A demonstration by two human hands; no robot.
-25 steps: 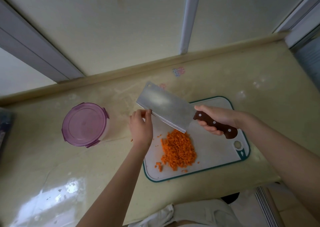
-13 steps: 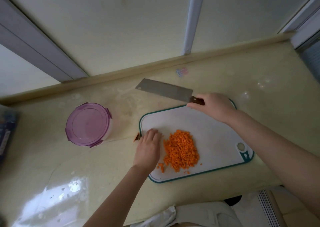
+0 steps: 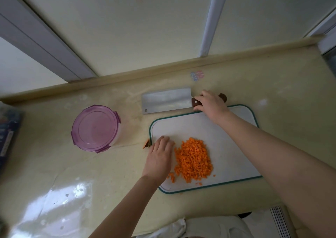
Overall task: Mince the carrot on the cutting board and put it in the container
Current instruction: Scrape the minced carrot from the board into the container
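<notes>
A pile of minced carrot (image 3: 193, 160) lies on the white, green-rimmed cutting board (image 3: 227, 137). My left hand (image 3: 160, 156) rests flat on the board's left edge, just left of the pile. A cleaver (image 3: 166, 100) lies flat on the counter behind the board. My right hand (image 3: 211, 103) is curled round its brown wooden handle. The round container (image 3: 95, 127) with a purple lid shut on it stands to the left of the board. A carrot end (image 3: 146, 144) lies on the counter by the board's left edge.
The beige counter (image 3: 272, 85) ends at a low ledge against the wall. A dark blue packet (image 3: 8, 137) lies at the far left edge. White cloth (image 3: 200, 226) shows below the counter's front edge.
My right hand carried the cleaver from above the board to the counter behind it and laid it flat. My left hand came down from the blade onto the board beside the carrot.
</notes>
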